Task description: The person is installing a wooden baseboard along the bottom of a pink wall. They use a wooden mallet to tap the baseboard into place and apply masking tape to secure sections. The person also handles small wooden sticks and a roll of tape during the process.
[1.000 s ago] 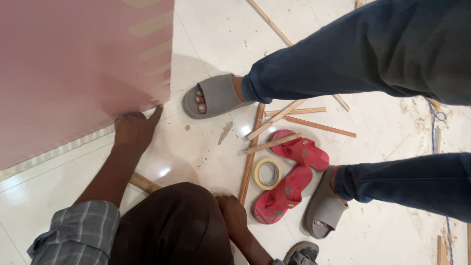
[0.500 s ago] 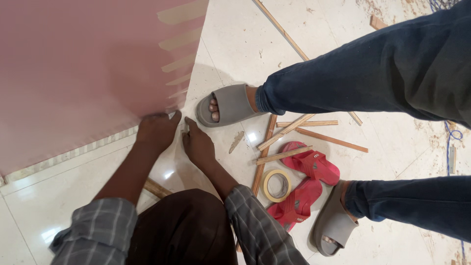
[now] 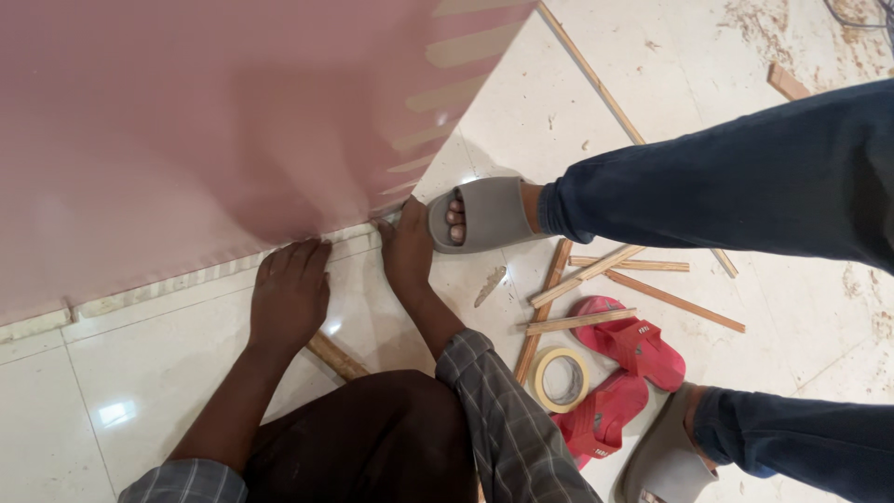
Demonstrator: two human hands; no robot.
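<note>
A large pink board point(image 3: 186, 130) leans over the pale tiled floor and fills the upper left. Its light lower edge point(image 3: 168, 287) runs along the tiles. My left hand point(image 3: 289, 291) lies on the floor with its fingertips curled at that edge. My right hand point(image 3: 407, 250) reaches the board's lower corner, fingertips tucked at the edge, right beside another person's grey slipper point(image 3: 484, 214). Both arms wear plaid sleeves. A dark brown rounded shape point(image 3: 372, 438) sits between them.
Another person in blue jeans point(image 3: 745, 186) stands at the right, the second grey slipper point(image 3: 663, 458) at bottom right. Red sandals point(image 3: 633, 349), a roll of tape point(image 3: 562, 379) and several thin wooden strips point(image 3: 596, 321) lie on the floor. One strip point(image 3: 335, 356) sits under my left arm.
My right hand came up from near my body to the board's corner. My left hand slid left along the board's edge. The view moved closer to the board.
</note>
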